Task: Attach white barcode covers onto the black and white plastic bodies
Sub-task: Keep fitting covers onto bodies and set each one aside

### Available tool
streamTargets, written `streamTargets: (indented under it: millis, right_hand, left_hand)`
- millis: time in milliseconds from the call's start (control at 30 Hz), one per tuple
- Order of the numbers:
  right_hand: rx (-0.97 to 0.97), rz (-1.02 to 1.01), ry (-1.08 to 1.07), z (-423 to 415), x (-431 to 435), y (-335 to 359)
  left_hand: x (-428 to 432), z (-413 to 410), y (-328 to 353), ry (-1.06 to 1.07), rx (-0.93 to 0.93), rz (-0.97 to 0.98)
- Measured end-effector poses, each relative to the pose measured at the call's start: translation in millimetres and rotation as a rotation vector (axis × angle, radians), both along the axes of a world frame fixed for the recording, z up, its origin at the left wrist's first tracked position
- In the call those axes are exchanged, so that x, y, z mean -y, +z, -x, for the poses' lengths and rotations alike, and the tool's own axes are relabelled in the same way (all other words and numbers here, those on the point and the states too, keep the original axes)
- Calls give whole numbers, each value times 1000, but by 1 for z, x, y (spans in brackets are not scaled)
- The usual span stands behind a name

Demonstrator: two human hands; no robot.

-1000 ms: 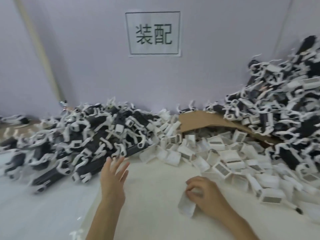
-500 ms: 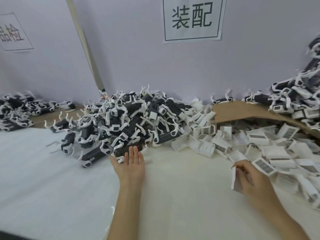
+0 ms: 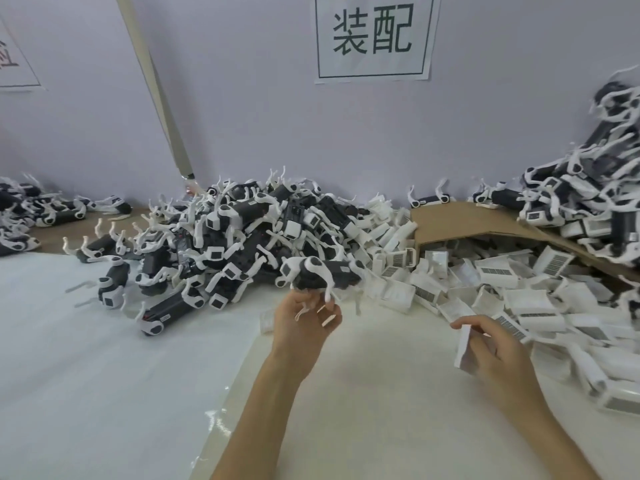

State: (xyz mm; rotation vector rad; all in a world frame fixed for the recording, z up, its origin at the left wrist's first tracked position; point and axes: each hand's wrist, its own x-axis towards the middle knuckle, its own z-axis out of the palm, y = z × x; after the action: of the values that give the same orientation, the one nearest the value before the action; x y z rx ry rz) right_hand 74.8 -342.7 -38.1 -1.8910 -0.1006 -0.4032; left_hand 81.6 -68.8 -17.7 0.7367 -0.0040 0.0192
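Nearest, the right hand [image 3: 498, 348] pinches one white barcode cover [image 3: 463, 346] edge-on (its barcode face hidden) above the white table [image 3: 104, 375]. Just left and slightly farther, the left hand [image 3: 301, 327] curls its fingers round a black and white plastic body [image 3: 322, 273] at the near edge of the pile of bodies [image 3: 235, 237]. Loose covers [image 3: 502, 292] spread right, partly under cardboard [image 3: 460, 220]; a wall sign [image 3: 372, 36] hangs beyond.

White paper sign [image 3: 373, 36] on wall, thin black frame, two large printed characters: 装配. Far left of the sign, a second sheet [image 3: 15, 60], cut by the frame edge, characters unreadable. Below and right of the sign, white covers [image 3: 495, 270] carry barcode stripes; no digits legible. Below it, black bodies [image 3: 249, 204] bear small pale labels, possibly printed.
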Motion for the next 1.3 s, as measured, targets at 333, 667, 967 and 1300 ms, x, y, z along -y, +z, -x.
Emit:
streamTargets:
  millis: [333,667,967,1300]
  right_hand:
    - [-186,-447,304,6,6,13]
    - [-290,-220,629,15,0,18]
    - [-397,-314,522,16,-6,16]
    - [-350,-150,628,15,-10,4]
  left_hand:
    - [35,11,-6,-403,59,-4]
    - [50,14,-9,-581,10,113]
    - [58,11,-11,-367,167,-379]
    - [67,15,-16,-191,70,-694]
